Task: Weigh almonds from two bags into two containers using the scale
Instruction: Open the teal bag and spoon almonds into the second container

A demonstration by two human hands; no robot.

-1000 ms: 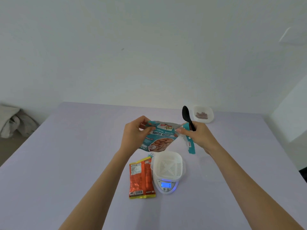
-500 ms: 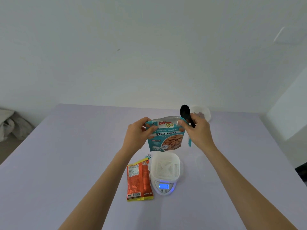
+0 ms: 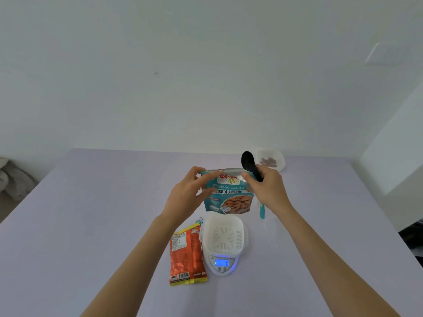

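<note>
A teal bag of roasted almonds (image 3: 229,193) is held upright above the table. My left hand (image 3: 185,193) pinches its top left corner. My right hand (image 3: 265,188) pinches its top right corner and also holds a black spoon (image 3: 249,163), bowl pointing up. A teal strip (image 3: 261,210) hangs below my right hand. Under the bag a white basket-like container (image 3: 224,236) sits on a small white scale (image 3: 221,264) with a lit blue display. An orange almond bag (image 3: 186,255) lies flat to the scale's left. A second white container (image 3: 271,160) with almonds stands at the far right.
The lilac table (image 3: 91,225) runs to a white wall at the back. A binder clip (image 3: 199,219) lies at the orange bag's top. Crumpled cloth (image 3: 11,179) lies beyond the left edge. A white ledge (image 3: 393,161) rises at the right.
The teal bag has been turned from tilted to upright and raised a little. Both hands have come closer together at its top edge. The camera has tipped slightly.
</note>
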